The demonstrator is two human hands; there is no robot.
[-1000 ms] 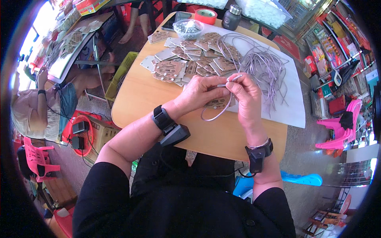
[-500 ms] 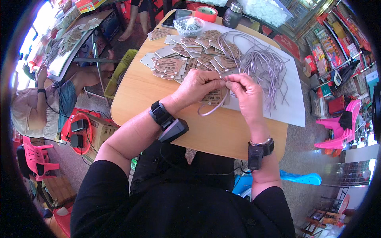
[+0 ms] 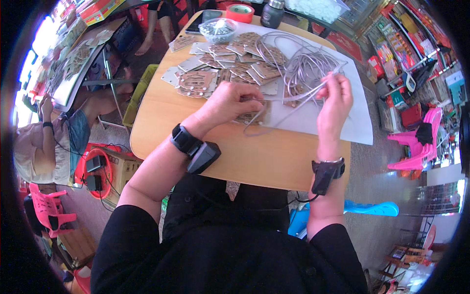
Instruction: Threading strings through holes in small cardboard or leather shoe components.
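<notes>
Some grey cord is pinched in the right hand; left hand curls over a brown card, can't tell its grip.

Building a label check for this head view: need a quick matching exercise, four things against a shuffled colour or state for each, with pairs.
Things:
1. Cord
2. Tape
3. Bottle
4. Right hand

Colour or state:
A. Dark, standing upright
B. Pinching a strand
C. Grey-purple, loosely tangled
D. Red-orange, ring-shaped

Pairs: 1-C, 2-D, 3-A, 4-B
</notes>
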